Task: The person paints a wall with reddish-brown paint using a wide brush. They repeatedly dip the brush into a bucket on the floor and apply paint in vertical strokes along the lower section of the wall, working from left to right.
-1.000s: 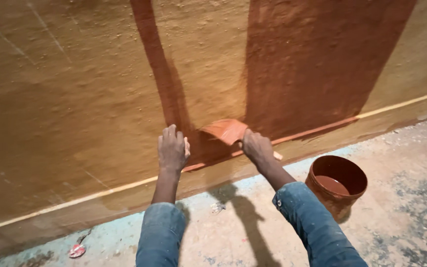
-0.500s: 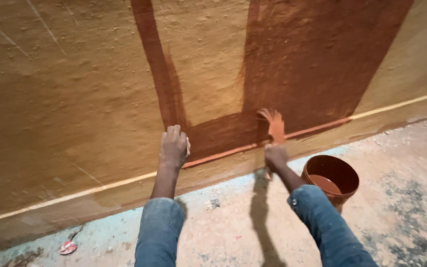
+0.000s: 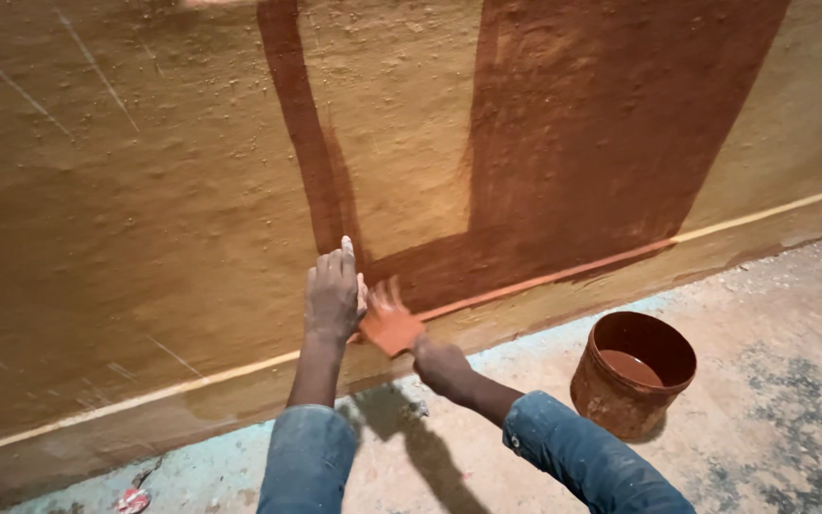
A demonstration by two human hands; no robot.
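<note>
At the bottom centre of the frame my two blue-sleeved arms reached forward over the floor (image 3: 792,447). My right hand (image 3: 441,364) was clenched on the handle of a wide paintbrush (image 3: 390,326), its red-brown bristles against the foot of the wall (image 3: 126,219), just beside my left hand (image 3: 333,293), which lay flat and released on the plaster. At lower right stood a paint bucket (image 3: 632,373). Beyond, dark red-brown painted bands (image 3: 601,143) filled the upper right.
</note>
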